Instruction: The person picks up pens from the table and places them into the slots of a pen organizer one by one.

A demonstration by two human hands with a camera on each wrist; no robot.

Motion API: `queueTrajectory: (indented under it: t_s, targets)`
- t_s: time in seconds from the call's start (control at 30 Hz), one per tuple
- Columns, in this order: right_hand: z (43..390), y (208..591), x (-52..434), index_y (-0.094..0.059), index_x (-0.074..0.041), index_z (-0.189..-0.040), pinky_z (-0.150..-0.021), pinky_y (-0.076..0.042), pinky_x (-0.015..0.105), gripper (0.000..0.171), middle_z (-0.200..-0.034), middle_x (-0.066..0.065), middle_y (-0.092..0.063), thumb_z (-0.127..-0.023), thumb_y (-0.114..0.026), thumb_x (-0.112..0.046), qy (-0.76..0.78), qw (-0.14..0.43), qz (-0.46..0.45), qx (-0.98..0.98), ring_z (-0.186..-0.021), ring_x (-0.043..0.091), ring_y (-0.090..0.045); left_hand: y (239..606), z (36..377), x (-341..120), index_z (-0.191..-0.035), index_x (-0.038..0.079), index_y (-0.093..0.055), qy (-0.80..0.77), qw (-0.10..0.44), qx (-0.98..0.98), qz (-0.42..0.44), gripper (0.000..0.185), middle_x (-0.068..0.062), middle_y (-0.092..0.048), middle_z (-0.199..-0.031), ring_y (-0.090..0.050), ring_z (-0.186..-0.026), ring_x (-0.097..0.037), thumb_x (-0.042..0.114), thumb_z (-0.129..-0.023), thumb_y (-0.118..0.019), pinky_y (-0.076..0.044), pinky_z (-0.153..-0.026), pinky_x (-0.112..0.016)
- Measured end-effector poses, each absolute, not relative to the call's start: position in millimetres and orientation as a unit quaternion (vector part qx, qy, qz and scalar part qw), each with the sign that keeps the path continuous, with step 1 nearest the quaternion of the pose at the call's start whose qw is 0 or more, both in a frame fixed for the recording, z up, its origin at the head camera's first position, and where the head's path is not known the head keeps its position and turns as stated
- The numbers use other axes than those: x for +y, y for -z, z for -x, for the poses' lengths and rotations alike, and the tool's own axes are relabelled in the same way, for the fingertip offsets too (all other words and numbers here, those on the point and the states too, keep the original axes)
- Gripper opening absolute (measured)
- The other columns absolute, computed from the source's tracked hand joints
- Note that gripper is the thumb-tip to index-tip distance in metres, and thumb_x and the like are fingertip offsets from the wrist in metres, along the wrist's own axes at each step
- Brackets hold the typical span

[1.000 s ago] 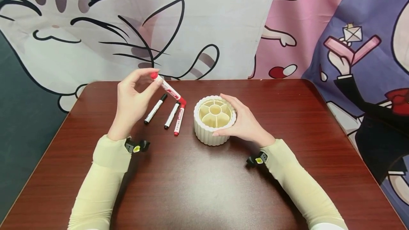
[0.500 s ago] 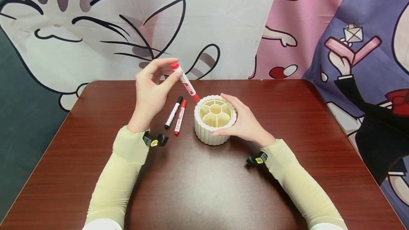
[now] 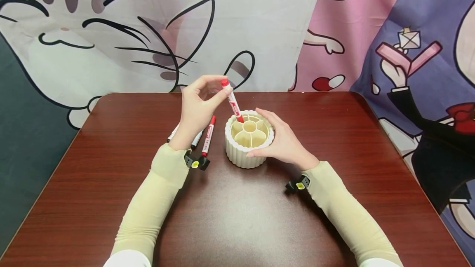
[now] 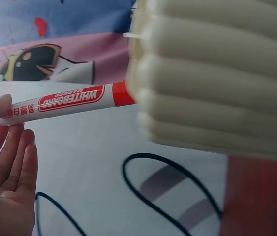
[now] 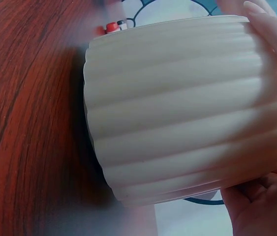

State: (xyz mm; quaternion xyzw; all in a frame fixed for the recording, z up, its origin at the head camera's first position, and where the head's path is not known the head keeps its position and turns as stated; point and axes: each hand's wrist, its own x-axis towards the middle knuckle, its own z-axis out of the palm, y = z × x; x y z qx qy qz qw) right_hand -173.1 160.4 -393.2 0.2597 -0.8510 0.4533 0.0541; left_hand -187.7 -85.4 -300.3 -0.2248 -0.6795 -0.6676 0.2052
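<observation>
My left hand [image 3: 198, 108] pinches a red whiteboard marker [image 3: 232, 101] near its top end, tilted, with its red cap dipping into a far-left compartment of the cream ribbed pen holder [image 3: 249, 138]. In the left wrist view the red marker [image 4: 64, 102] runs from my fingers [image 4: 8, 162] to the holder's ribbed wall [image 4: 217, 78]. My right hand [image 3: 283, 139] is curled round the holder's right side, steadying it on the table. In the right wrist view the holder [image 5: 182, 113] fills the frame, my fingers [image 5: 271, 39] on its far edge.
Another red marker [image 3: 208, 136] lies on the brown table [image 3: 334, 135] just left of the holder. Two black-capped markers [image 3: 196, 138] lie beside it, partly hidden under my left wrist. A cartoon-printed cloth [image 3: 148, 32] hangs behind the table.
My left hand carried the red marker rightward from above the lying markers to the holder, and its cap end now dips into a compartment. The right hand stayed on the holder.
</observation>
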Motion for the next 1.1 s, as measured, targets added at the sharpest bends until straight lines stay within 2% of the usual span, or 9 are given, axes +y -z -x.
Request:
queueTrajectory:
  t_s: [0.13,0.3,0.47,0.67,0.9,1.1]
  targets:
    - [173,394,160,-0.043,-0.023,-0.155,-0.109,-0.04,0.042,0.116,-0.15,-0.007,-0.047,-0.057,-0.1,-0.046,-0.452,0.057,-0.259,-0.852,-0.132,0.011,-0.046,313,191,-85,-0.111,-0.009,-0.07,0.66,0.183,-0.696,0.219,0.024,-0.012,-0.072,-0.094,-0.067,-0.087,-0.017,-0.005,-0.088,-0.077,-0.055,-0.086,-0.033]
    - [172,393,160,-0.043,-0.022,-0.155,-0.109,-0.04,0.042,0.116,-0.15,-0.006,-0.046,-0.057,-0.1,-0.046,-0.452,0.059,-0.258,-0.852,-0.132,0.011,-0.046,325,192,-83,-0.11,-0.007,-0.071,0.638,0.169,-0.717,0.224,0.023,-0.017,-0.071,-0.095,-0.067,-0.088,-0.022,-0.005,-0.088,-0.077,-0.056,-0.085,-0.035]
    - [172,393,161,-0.042,-0.023,-0.155,-0.109,-0.041,0.043,0.115,-0.151,-0.004,-0.046,-0.058,-0.1,-0.048,-0.448,0.058,-0.256,-0.855,-0.132,0.011,-0.045,333,193,-80,-0.109,-0.006,-0.071,0.617,0.159,-0.735,0.23,0.022,-0.017,-0.071,-0.094,-0.067,-0.087,-0.024,-0.002,-0.088,-0.078,-0.056,-0.084,-0.035]
    - [172,394,160,-0.042,-0.022,-0.155,-0.109,-0.041,0.045,0.116,-0.151,0.0,-0.046,-0.057,-0.1,-0.048,-0.443,0.063,-0.26,-0.856,-0.133,0.013,-0.045,335,193,-83,-0.111,-0.006,-0.07,0.616,0.15,-0.737,0.235,0.028,-0.022,-0.07,-0.095,-0.068,-0.089,-0.029,-0.001,-0.086,-0.08,-0.056,-0.087,-0.046]
    - [172,394,160,-0.042,-0.023,-0.155,-0.109,-0.04,0.045,0.116,-0.151,-0.004,-0.046,-0.057,-0.1,-0.048,-0.446,0.063,-0.259,-0.854,-0.134,0.012,-0.044,329,187,-105,-0.116,-0.005,-0.07,0.604,0.153,-0.758,0.196,0.031,-0.023,-0.07,-0.107,-0.067,-0.101,-0.034,0.003,-0.088,-0.08,-0.054,-0.093,-0.047]
    - [173,396,159,-0.043,-0.024,-0.155,-0.109,-0.04,0.045,0.116,-0.151,-0.004,-0.046,-0.057,-0.1,-0.048,-0.449,0.062,-0.258,-0.853,-0.134,0.013,-0.044,348,196,-144,-0.119,-0.002,-0.07,0.578,0.177,-0.78,0.16,0.036,-0.018,-0.072,-0.112,-0.068,-0.103,-0.026,0.006,-0.087,-0.082,-0.053,-0.094,-0.048]
